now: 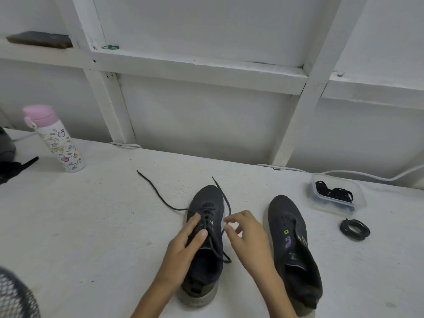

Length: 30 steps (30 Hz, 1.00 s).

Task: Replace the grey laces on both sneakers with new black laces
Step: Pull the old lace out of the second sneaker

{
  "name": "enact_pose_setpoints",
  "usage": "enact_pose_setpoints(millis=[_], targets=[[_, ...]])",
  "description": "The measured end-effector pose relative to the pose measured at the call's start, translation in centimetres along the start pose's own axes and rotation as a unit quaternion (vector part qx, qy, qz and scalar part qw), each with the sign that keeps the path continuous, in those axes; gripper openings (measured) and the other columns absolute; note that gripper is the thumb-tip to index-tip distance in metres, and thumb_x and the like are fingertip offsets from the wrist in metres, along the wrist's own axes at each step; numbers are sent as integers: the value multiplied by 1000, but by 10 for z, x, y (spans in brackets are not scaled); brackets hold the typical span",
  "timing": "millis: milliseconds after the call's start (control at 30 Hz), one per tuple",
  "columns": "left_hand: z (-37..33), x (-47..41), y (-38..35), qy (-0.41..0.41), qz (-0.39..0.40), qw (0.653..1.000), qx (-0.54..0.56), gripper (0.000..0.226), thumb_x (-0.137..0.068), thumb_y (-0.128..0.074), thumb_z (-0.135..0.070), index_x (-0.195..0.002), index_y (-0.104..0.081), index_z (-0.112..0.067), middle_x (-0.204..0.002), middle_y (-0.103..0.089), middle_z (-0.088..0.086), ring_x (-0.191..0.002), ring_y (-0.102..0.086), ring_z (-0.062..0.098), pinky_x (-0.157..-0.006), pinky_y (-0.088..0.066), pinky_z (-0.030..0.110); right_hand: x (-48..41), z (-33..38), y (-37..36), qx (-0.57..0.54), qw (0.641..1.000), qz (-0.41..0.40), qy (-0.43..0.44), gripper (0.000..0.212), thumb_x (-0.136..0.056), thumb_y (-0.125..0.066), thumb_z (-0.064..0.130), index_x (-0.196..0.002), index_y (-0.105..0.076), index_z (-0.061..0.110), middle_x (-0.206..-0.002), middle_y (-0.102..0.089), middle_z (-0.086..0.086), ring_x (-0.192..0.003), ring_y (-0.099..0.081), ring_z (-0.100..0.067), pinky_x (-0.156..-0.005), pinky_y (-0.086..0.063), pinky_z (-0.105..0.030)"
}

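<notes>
Pink-lidded bottle (55,138), white cable (358,173)

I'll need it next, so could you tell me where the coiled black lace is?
Head view: the coiled black lace lies on the table at right, just nearer than the clear container, right of the right-hand sneaker.
</notes>
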<state>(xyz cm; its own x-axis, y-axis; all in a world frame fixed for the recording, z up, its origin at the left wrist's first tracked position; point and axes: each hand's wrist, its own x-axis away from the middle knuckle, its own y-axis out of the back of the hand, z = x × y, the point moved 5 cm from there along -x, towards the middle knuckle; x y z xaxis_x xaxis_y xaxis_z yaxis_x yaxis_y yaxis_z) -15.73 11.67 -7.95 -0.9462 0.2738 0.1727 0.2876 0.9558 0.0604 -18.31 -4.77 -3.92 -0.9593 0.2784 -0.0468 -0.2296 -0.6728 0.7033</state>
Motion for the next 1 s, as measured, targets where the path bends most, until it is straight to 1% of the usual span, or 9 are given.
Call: enact_pose_setpoints(millis=[100, 233, 333, 433, 633, 700, 800, 900, 1000], targets=[[0, -2, 1, -12, -4, 999, -36, 57, -86, -53, -46, -139, -50, -27, -137, -56, -13, -128, -48, -4, -112, -37, 24, -3, 3, -12, -137, 984, 113, -15, 13, -89, -67, 23, -80, -74, 31, -80, -72, 9, -69, -63, -2, -69, -52, -20], [2, -5, 0, -31, 12, 998, -55, 55, -90, -47, -42, -141, -48, -23, -140, -53, -12, -130, -44, -5, -105, -33, 7, -7, -3, -18, -172, 976, 128, -33, 10, -85, -71, 20, -77, -75, 24, -75, -73, 6, -66, -64, -2, -72, -56, -27], [6, -8, 1, -36, 24, 997, -62, 53, -91, -46, -41, -141, -48, -24, -140, -52, -13, -131, -42, -7, -106, -31, 7, -11, -4, -23, -184, 970, 155, -39, 9, -84, -69, 17, -76, -72, 16, -71, -70, 0, -63, -60, -5, -68, -53, -31], [7, -10, 3, -44, 26, 997, -60, 51, -90, -46, -40, -138, -50, -25, -135, -54, -16, -126, -46, -11, -106, -35, 9, -16, 0, -27, -205, 960, 186, -41, 11, -86, -60, 9, -75, -63, 12, -64, -60, 4, -57, -54, -9, -61, -47, -29], [6, -16, 3, -56, 42, 995, -68, 50, -90, -44, -40, -137, -49, -24, -133, -54, -21, -123, -47, -13, -101, -36, 7, -37, 5, -31, -209, 970, 120, -40, 12, -88, -57, 16, -76, -57, 17, -72, -58, 6, -65, -51, -9, -62, -42, -28], [4, -18, 5, -61, 44, 995, -68, 49, -91, -43, -38, -137, -50, -22, -129, -55, -21, -120, -48, -15, -95, -38, 4, -35, 6, -32, -231, 966, 110, -41, 13, -92, -58, 15, -79, -61, 15, -73, -60, 6, -61, -51, -5, -60, -42, -22], [5, -21, 7, -64, 58, 994, -70, 47, -92, -43, -37, -137, -52, -23, -130, -58, -17, -121, -51, -10, -97, -39, 6, -31, -5, -21, -279, 953, 91, -79, 14, -93, -62, 19, -84, -66, 9, -74, -61, 2, -50, -50, -5, -49, -39, -15], [7, -23, 7, -67, 62, 993, -73, 45, -94, -43, -36, -136, -53, -24, -130, -60, -16, -121, -53, -6, -99, -41, 9, -18, -16, -18, -296, 939, 127, -119, 24, -89, -69, 28, -85, -68, 4, -71, -62, -1, -51, -49, -10, -45, -34, -14], [7, -24, 7, -71, 61, 993, -77, 44, -93, -43, -37, -134, -53, -27, -130, -59, -17, -122, -52, -6, -102, -40, 12, -4, -10, -27, -327, 929, 144, -101, 18, -86, -73, 18, -82, -70, 0, -62, -58, 0, -50, -46, -7, -46, -34, -13]])
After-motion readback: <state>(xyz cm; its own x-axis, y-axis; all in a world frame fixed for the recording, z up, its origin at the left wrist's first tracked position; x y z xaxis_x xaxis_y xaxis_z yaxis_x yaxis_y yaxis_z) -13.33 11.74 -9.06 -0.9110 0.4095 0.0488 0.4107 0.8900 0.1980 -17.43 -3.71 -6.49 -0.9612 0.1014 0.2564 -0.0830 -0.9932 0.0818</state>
